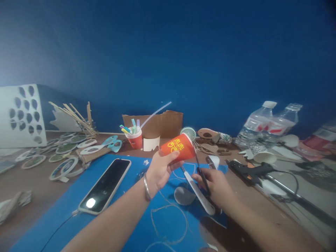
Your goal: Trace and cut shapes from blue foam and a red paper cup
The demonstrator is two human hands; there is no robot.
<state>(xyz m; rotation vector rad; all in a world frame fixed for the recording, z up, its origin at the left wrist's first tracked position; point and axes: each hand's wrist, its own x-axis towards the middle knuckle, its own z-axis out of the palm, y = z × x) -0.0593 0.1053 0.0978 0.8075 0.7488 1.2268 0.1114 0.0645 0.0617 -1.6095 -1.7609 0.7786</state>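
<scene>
My left hand [162, 170], with a silver bangle at the wrist, is closed round a red paper cup [178, 148] with yellow lettering. The cup is tipped on its side above the blue mat [143, 224], its white rim towards the right. What look like dark scissors [202, 176] are in my closed right hand [216, 183], their thin blades reaching up to the cup's rim; whether they touch it I cannot tell. Beneath that hand lies a white-handled cutter [197, 190]. A grey-white rounded piece [184, 196] is beside it.
A phone [105, 186] with a cable lies on the mat's left. Behind stands another red cup [135, 139] of markers, before a piece of cardboard [164, 124]. On the right are a black glue gun [249, 171] and plastic bottles [258, 122]. Cut rings [64, 168] clutter the left.
</scene>
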